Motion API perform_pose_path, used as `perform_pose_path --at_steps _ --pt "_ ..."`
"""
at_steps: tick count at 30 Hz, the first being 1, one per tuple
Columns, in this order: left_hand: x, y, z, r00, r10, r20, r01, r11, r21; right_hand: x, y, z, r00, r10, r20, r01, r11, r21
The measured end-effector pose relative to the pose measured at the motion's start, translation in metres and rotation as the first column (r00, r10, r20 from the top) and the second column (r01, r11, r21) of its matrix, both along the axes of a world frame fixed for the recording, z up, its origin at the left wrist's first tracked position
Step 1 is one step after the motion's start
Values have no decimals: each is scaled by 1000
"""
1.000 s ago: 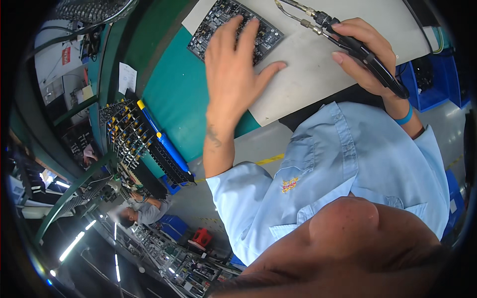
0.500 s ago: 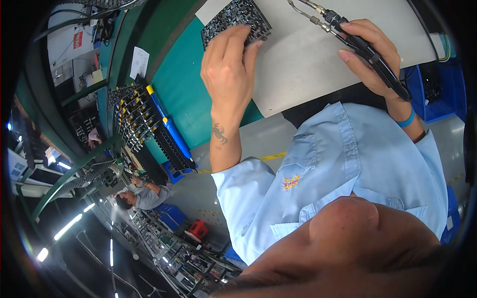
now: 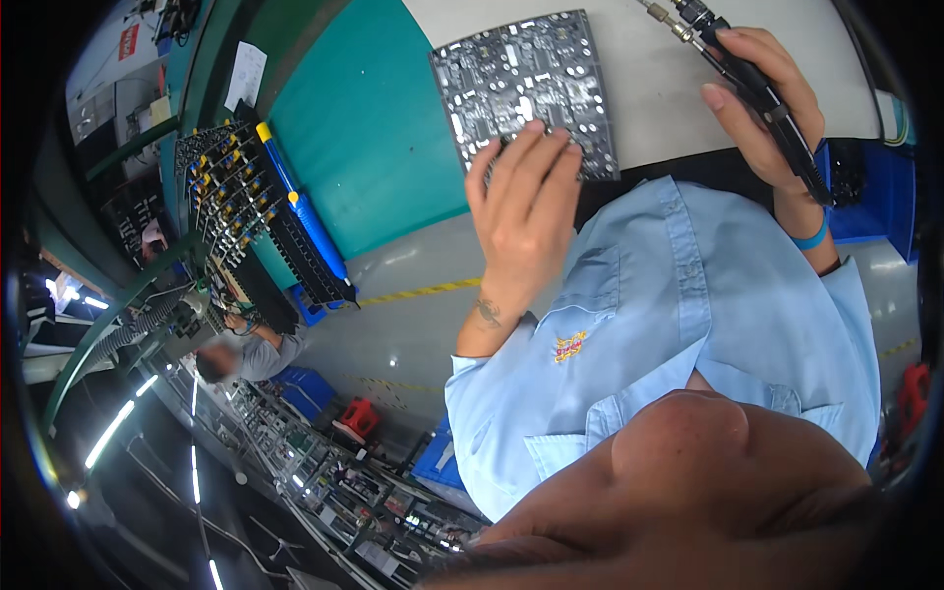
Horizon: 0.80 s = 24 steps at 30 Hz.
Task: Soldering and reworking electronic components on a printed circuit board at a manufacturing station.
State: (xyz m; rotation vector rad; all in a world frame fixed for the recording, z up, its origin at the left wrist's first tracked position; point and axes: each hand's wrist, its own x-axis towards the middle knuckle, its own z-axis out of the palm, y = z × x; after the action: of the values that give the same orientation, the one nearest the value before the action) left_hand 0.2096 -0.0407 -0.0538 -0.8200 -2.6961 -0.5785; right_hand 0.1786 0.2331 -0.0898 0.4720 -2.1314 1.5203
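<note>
A square dark circuit board [image 3: 521, 74], crowded with small silvery parts, lies across the grey mat and the green mat by the bench's near edge. My left hand [image 3: 526, 206] is on its near side, fingers over the board's face; the underside of the grip is hidden. In my right hand [image 3: 772, 108] is a black soldering iron [image 3: 762, 93] with a thin metal tube alongside. Its tip is cut off at the upper edge of the view. The iron points up and left, apart from the board.
Left on the bench stands a black rack [image 3: 295, 246] of small components, with a blue-and-yellow solder sucker [image 3: 310, 221] along it. A blue bin [image 3: 880, 202] stands to the right. A co-worker [image 3: 251, 356] sits farther left, beyond a green frame.
The board has come nearer to me, turned and shows more of its face, with my left hand moving along. My right hand still holds the iron, slightly farther right. The view has shifted.
</note>
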Motion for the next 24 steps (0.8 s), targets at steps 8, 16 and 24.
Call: perform_pose_path --at_steps 8,16,24 --pt "77 1 -25 971 -125 205 -8 837 547 5 3 -15 996 -88 19 88 996 27" --pt "46 3 -56 321 -837 444 -858 -58 510 36 -6 30 989 -3 146 22 991 -132" --pt "51 34 -28 191 -857 479 -936 -12 351 67 19 54 954 240 180 -231 971 -69"
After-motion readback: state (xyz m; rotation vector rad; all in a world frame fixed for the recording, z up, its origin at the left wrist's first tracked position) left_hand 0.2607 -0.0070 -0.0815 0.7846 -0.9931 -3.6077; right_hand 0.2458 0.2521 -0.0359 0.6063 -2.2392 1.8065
